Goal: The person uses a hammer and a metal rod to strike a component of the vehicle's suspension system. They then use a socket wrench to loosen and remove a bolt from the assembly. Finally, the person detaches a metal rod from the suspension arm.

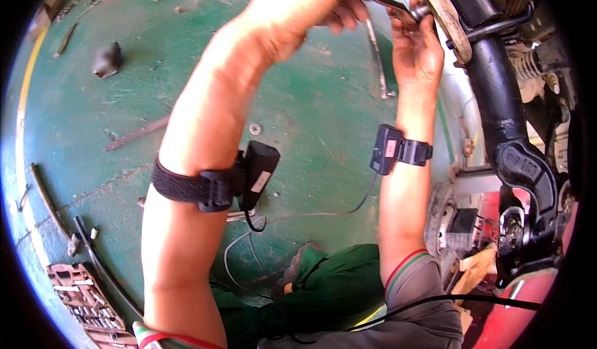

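Note:
My left hand (324, 0) is at the top, its fingers curled round the dark handle of a socket wrench (393, 4). The wrench's silvery socket (421, 11) sits against the pale, worn bar (444, 16) beside a thick black axle beam (494, 78). From below, my right hand (417, 54) reaches up with its palm showing, fingertips and thumb closed about the socket end. What the socket fits onto is hidden.
A tool case (84, 299) with sockets lies at lower left, next to a black hose (106, 271). Metal bars (138, 133) and a washer (255, 129) lie on the green floor (311, 162). Cables (311, 213) trail between my forearms. A red jack-like part (510, 315) stands at lower right.

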